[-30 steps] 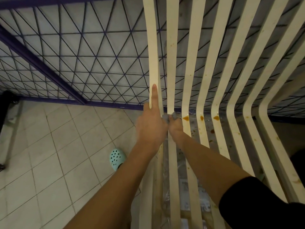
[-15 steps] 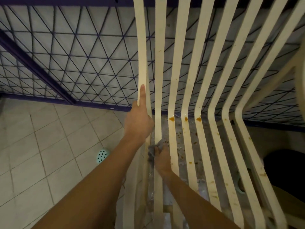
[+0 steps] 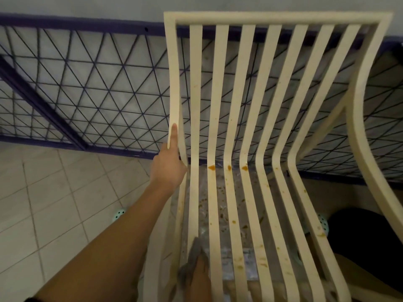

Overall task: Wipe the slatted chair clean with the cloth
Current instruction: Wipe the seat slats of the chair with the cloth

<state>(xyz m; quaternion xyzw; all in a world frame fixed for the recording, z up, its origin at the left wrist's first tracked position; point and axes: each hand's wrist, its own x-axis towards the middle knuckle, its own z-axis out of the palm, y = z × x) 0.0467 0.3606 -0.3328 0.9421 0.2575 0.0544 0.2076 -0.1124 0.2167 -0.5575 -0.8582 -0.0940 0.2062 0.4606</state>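
Observation:
A cream slatted chair [image 3: 236,118] fills the middle and right of the view, with orange-brown stains at the bend of several slats and along the seat. My left hand [image 3: 169,165] grips the chair's left side rail at the bend, index finger pointing straight up the rail. My right hand [image 3: 199,277] is low on the seat near the bottom edge and holds a grey cloth [image 3: 192,256] pressed on the second slat from the left.
A dark blue frame with a wire lattice [image 3: 98,88] leans against the wall behind the chair. Pale floor tiles [image 3: 43,203] lie to the left. A mint perforated clog [image 3: 118,214] shows by my left arm. Clear plastic lies under the seat.
My right hand has slid the cloth down the second slat from the bend toward the seat's front. The view has pulled back, showing the chair's top rail. My left hand kept its grip.

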